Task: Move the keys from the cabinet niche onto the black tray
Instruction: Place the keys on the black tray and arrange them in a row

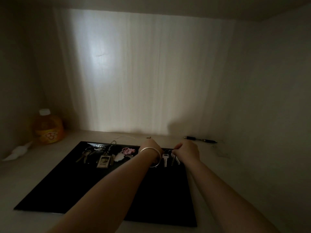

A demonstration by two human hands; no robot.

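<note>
A black tray (70, 187) lies on the pale floor of the cabinet niche. Several key bunches rest along its far edge: plain keys (83, 155), a photo-frame key fob (104, 160), a white fluffy charm (118, 156) and a pink charm (128, 150). My right hand (187, 152) pinches the ring of a bunch of silver keys (165, 159) that hangs over the tray's far right part. My left hand (151, 146), with silver bangles at the wrist, is closed at the same ring from the left; its fingertips are hidden.
An orange drink bottle (48, 127) stands in the back left corner. A crumpled white wrapper (17, 151) lies left of the tray. A black pen (200, 139) lies by the back wall at right. A thin cord (125, 137) lies behind the tray.
</note>
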